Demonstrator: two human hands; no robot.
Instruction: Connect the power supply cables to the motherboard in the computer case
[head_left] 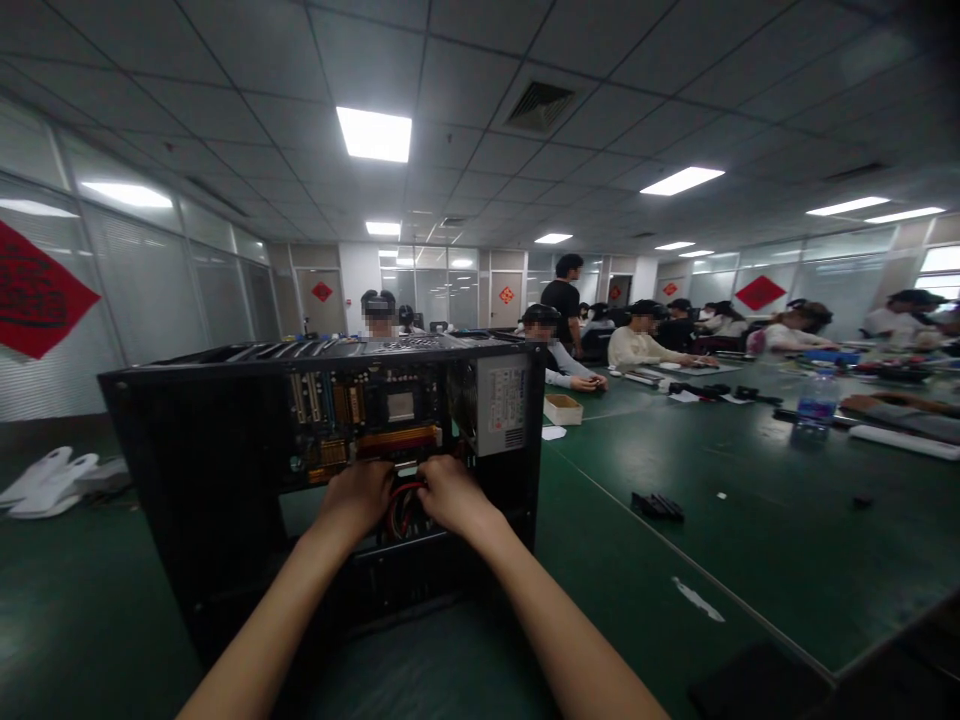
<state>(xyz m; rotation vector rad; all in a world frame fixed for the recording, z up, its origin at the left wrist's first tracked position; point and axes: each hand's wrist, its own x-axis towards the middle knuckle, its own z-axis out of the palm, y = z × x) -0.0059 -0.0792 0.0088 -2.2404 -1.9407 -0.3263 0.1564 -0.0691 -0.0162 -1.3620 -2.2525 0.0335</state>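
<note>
Black case walls crowd both hands' grips, left and right, clenched on red cables.

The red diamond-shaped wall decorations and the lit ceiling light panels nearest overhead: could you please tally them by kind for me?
Large red diamond decorations: 2, one on the left wall, one far right
Small red diamond decorations on the far doors: 4
Bright ceiling panels nearest overhead: 2
Total: 8

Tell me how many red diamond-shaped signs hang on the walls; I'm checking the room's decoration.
5: a large red diamond sign at far left, three small ones on the back doors, and one on the right glass wall. People may hide others.
</note>
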